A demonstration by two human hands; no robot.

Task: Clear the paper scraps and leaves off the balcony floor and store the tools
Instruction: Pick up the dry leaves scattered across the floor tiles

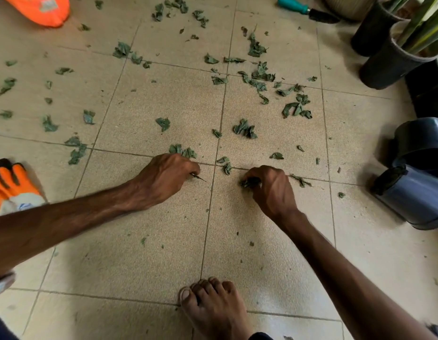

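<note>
Head view of a tiled floor (151,241), with positions given from the person's bare foot (213,307) at the lower edge. Beyond the foot and slightly to its left, the left hand (163,177) rests knuckles-up on the tile with its fingers curled under. A thin dark pointed tip projects from between them, so this hand pinches a piece of the leaf scraps (245,128). Beyond the foot and slightly to its right, the right hand (269,187) has fingers and thumb curled round a small dark-green clump of the same scraps. The other leaf scraps (torn, crumpled, dull green) lie scattered over the tiles beyond both hands. They are thickest far ahead and to the right of the foot, and a few specks lie between foot and hands. Far left of the foot, level with the hands, lies an orange glove (14,187). A trowel (308,11) with a teal handle lies farthest ahead on the right, near dark pots (394,60) holding plants. Nearer, to the right of the foot, blue pots (414,192) lie tipped over.
</note>
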